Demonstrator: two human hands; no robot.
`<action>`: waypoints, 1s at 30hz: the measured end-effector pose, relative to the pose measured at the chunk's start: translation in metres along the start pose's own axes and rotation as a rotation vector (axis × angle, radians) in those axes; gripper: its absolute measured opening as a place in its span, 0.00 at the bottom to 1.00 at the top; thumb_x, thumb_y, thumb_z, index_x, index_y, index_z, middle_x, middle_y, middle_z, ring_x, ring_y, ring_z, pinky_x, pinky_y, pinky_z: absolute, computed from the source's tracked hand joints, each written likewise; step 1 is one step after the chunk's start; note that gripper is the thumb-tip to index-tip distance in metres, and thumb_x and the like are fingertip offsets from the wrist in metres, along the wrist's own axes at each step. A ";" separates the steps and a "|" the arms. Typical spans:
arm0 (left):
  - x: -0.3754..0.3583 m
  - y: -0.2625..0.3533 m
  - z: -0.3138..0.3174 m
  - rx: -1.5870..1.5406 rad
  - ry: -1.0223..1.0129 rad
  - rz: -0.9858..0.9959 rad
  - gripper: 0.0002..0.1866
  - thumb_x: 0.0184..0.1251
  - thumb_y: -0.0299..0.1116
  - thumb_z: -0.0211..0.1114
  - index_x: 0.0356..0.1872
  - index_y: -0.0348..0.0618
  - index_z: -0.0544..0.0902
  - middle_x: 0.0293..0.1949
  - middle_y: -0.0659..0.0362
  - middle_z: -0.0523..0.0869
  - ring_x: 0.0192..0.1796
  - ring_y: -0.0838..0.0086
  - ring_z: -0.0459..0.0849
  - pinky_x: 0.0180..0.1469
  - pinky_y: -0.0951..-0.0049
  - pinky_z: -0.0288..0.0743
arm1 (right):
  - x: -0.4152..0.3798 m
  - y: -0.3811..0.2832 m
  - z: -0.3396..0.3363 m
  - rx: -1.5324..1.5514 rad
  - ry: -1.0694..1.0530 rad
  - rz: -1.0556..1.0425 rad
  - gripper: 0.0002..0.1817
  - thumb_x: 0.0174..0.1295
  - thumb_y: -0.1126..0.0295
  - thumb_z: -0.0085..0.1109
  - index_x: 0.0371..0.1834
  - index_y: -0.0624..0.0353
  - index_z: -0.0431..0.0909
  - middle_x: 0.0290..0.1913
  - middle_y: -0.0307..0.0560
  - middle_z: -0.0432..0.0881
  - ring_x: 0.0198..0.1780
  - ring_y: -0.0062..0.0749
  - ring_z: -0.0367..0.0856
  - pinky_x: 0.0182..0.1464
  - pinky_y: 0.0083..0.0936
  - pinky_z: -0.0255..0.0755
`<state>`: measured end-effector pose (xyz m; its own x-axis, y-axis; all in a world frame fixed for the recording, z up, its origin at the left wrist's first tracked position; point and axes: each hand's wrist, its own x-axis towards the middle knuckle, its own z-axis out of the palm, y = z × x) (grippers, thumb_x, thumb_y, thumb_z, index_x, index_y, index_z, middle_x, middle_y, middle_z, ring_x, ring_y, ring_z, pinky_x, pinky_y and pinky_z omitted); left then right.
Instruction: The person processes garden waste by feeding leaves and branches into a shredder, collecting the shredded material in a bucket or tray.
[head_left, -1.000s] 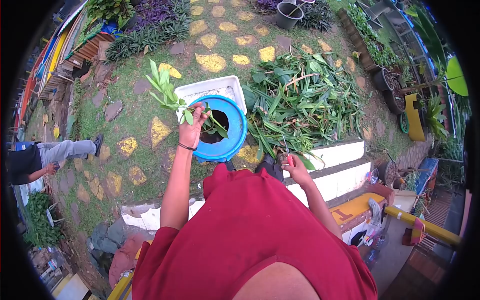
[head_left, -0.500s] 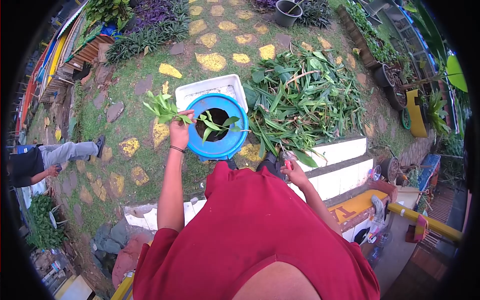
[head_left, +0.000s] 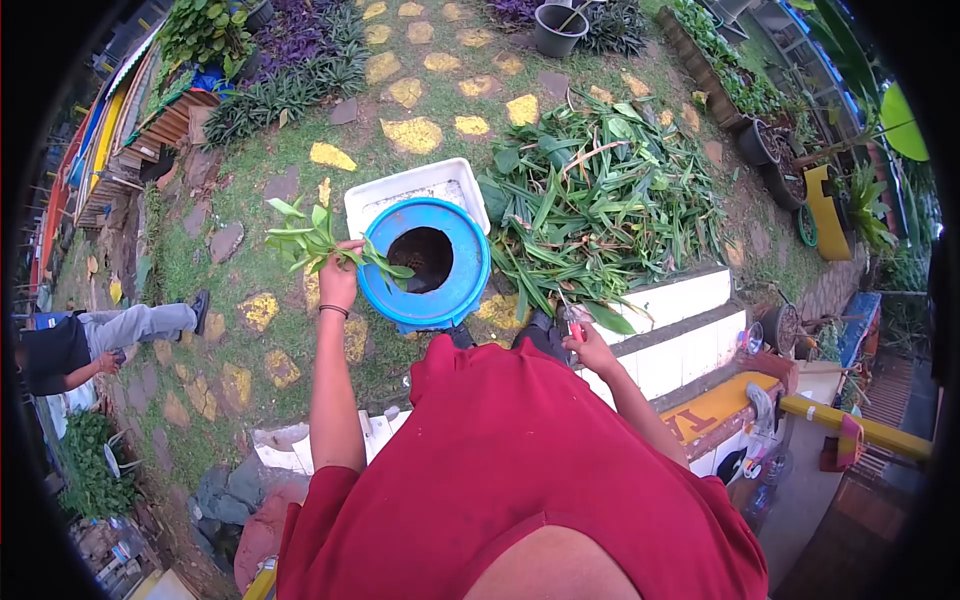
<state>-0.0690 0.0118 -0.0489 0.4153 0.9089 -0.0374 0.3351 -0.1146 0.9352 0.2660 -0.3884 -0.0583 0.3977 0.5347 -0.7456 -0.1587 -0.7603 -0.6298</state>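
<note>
My left hand (head_left: 338, 282) is closed around a leafy green branch (head_left: 305, 236), at the left rim of a blue drum (head_left: 468, 250) with a round opening in its top. Most of the leaves spread to the left of the hand, and a few reach the drum's opening. In my right hand (head_left: 592, 352) is a pair of red-handled pruning shears (head_left: 575, 328), pointing away from me beside the pile of cut leaves (head_left: 610, 200). Whether the shears' blades are apart is too small to tell.
A white tray (head_left: 360, 205) sits behind the drum. White-tiled steps (head_left: 680, 300) lie at the right. Yellow stepping stones (head_left: 412, 135) cross the grass. Another person (head_left: 140, 325) stands at the left. Potted plants (head_left: 560, 30) and a planter bed (head_left: 720, 70) line the back.
My left hand has moved left and slightly down with the branch, drawing its leaves off most of the drum's opening. My right hand stays almost in place with the shears.
</note>
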 end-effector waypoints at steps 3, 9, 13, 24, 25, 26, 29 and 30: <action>0.003 -0.016 0.036 -0.053 -0.192 -0.088 0.11 0.70 0.24 0.62 0.51 0.38 0.83 0.48 0.54 0.87 0.51 0.71 0.84 0.57 0.71 0.76 | 0.005 0.007 -0.002 -0.044 0.014 -0.003 0.33 0.53 0.66 0.68 0.62 0.64 0.68 0.44 0.46 0.82 0.44 0.29 0.80 0.52 0.26 0.72; 0.010 -0.016 0.054 0.502 -0.538 -0.136 0.31 0.66 0.41 0.68 0.66 0.38 0.72 0.64 0.43 0.74 0.65 0.52 0.75 0.69 0.58 0.68 | 0.004 0.026 -0.006 -0.062 0.021 0.006 0.35 0.54 0.64 0.68 0.65 0.62 0.66 0.45 0.44 0.82 0.40 0.26 0.80 0.43 0.25 0.74; -0.003 -0.017 0.049 0.572 -0.560 -0.184 0.33 0.67 0.43 0.67 0.70 0.40 0.69 0.64 0.43 0.74 0.66 0.51 0.74 0.69 0.59 0.67 | -0.015 0.025 -0.008 -0.025 0.076 0.095 0.34 0.52 0.63 0.69 0.61 0.65 0.69 0.44 0.47 0.80 0.40 0.31 0.79 0.45 0.27 0.74; -0.005 0.012 0.055 0.543 -0.480 -0.214 0.24 0.68 0.36 0.65 0.64 0.41 0.75 0.56 0.47 0.82 0.58 0.57 0.81 0.62 0.60 0.74 | -0.006 0.088 -0.024 -0.228 0.081 0.135 0.37 0.49 0.62 0.71 0.61 0.69 0.71 0.52 0.56 0.80 0.54 0.41 0.80 0.58 0.32 0.71; -0.010 0.020 0.062 0.546 -0.482 -0.216 0.24 0.68 0.36 0.65 0.64 0.41 0.75 0.56 0.47 0.82 0.58 0.57 0.81 0.62 0.60 0.74 | -0.002 0.096 -0.026 -0.225 0.078 0.138 0.37 0.49 0.62 0.71 0.61 0.69 0.71 0.52 0.56 0.80 0.54 0.41 0.80 0.58 0.32 0.71; -0.016 0.027 0.070 0.571 -0.531 -0.209 0.24 0.69 0.37 0.65 0.64 0.40 0.75 0.55 0.47 0.82 0.58 0.57 0.81 0.62 0.60 0.74 | 0.005 0.109 -0.030 -0.252 0.078 0.131 0.37 0.48 0.61 0.71 0.61 0.70 0.71 0.52 0.57 0.80 0.54 0.42 0.80 0.58 0.32 0.71; -0.039 0.033 0.104 0.585 -0.723 -0.142 0.25 0.70 0.41 0.63 0.63 0.39 0.75 0.56 0.46 0.82 0.59 0.57 0.81 0.62 0.61 0.74 | 0.013 0.127 -0.038 -0.290 0.069 0.136 0.38 0.47 0.61 0.71 0.60 0.70 0.71 0.52 0.59 0.81 0.55 0.45 0.80 0.59 0.33 0.71; -0.052 0.042 0.117 0.562 -0.772 -0.123 0.24 0.70 0.41 0.62 0.62 0.37 0.77 0.52 0.46 0.85 0.56 0.57 0.83 0.60 0.61 0.75 | 0.011 0.128 -0.039 -0.289 0.087 0.151 0.38 0.47 0.61 0.71 0.60 0.70 0.71 0.52 0.59 0.81 0.55 0.45 0.80 0.60 0.33 0.71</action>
<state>0.0229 -0.0869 -0.0490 0.7251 0.4358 -0.5333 0.6864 -0.3941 0.6112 0.2857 -0.4944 -0.1384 0.4672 0.3840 -0.7964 0.0360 -0.9083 -0.4167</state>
